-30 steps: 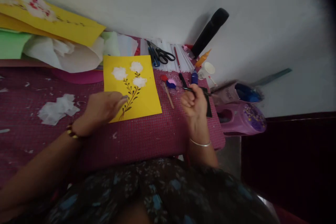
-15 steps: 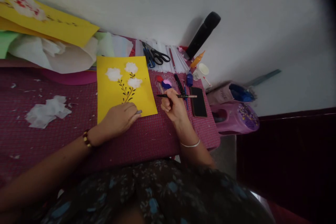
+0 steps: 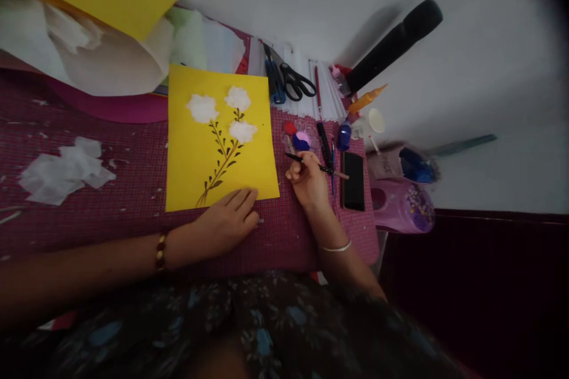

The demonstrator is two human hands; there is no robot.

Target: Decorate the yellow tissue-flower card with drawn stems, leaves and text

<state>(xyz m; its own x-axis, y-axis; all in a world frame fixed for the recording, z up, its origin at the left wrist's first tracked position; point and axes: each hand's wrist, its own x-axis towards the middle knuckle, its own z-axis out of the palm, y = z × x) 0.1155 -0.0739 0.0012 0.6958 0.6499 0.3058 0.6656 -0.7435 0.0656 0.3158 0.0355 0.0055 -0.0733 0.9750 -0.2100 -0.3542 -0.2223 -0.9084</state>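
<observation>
On the table (image 3: 284, 243) lay a yellow sheet (image 3: 249, 159), the left hand (image 3: 227, 222) resting at its six-o'clock edge, the right hand (image 3: 310, 183), at four o'clock, grasping a black pen (image 3: 323, 168), the left's grip on a grey bit (image 3: 261, 221) impossible to tell

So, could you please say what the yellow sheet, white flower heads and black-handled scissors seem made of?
Yellow rectangular sheet: probably matte card or thick paper, flat and straight-edged. White flower heads: perhaps tissue or cotton, soft-looking with ragged outlines. Black-handled scissors: likely plastic around the smooth, rounded loops.
</observation>
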